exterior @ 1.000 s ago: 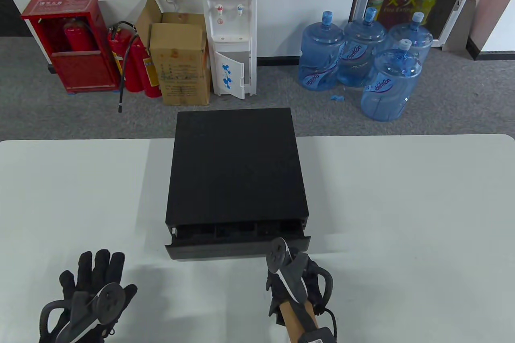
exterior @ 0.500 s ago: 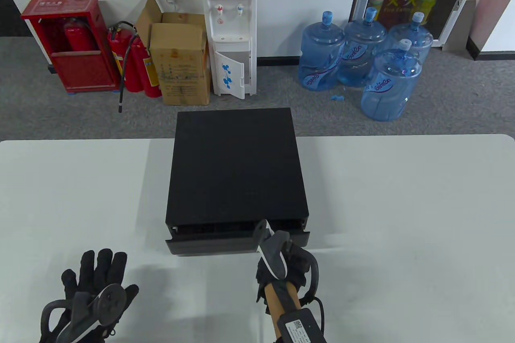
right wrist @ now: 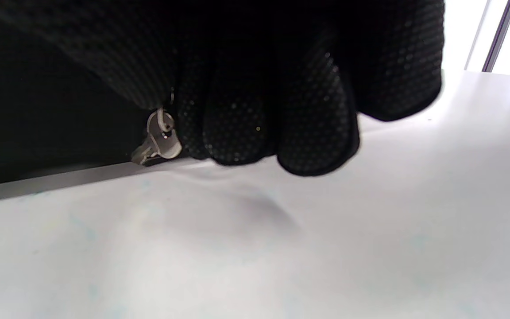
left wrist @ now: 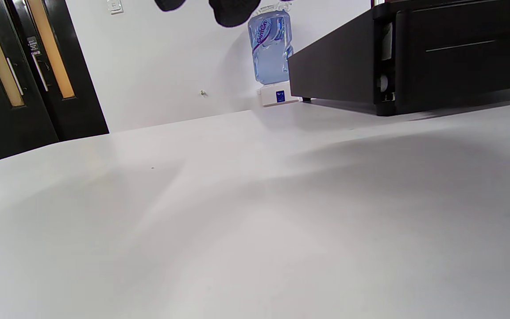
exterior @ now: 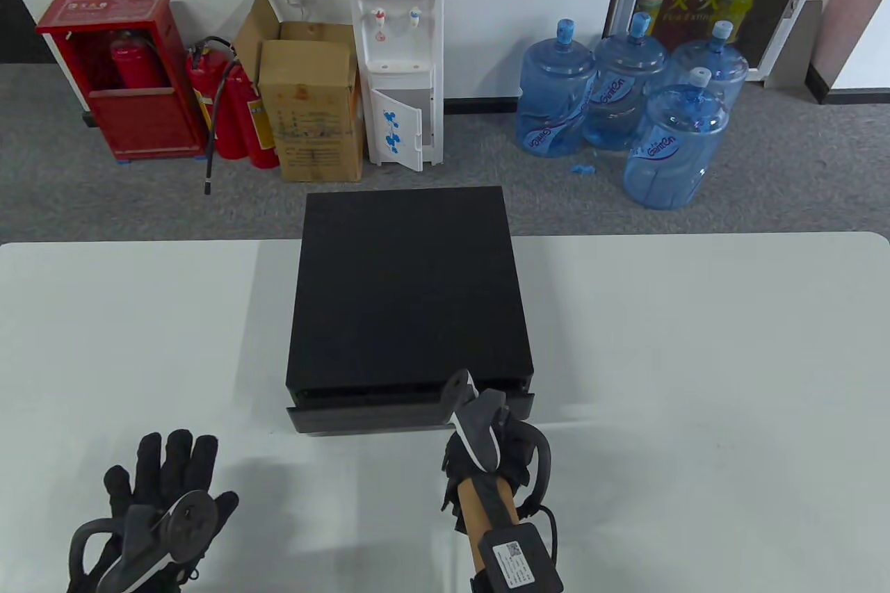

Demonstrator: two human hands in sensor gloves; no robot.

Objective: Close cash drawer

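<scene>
Right hand [exterior: 497,457] presses against drawer front [exterior: 368,418]

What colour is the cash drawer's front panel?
Black, like the rest of the cash drawer; the front panel shows best in the left wrist view.

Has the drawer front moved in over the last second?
Yes. The drawer front has slid back toward the black case, narrowing the open gap to a slit, with the right hand against it.

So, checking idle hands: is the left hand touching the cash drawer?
No, the left hand lies flat on the table, apart from the cash drawer.
</scene>
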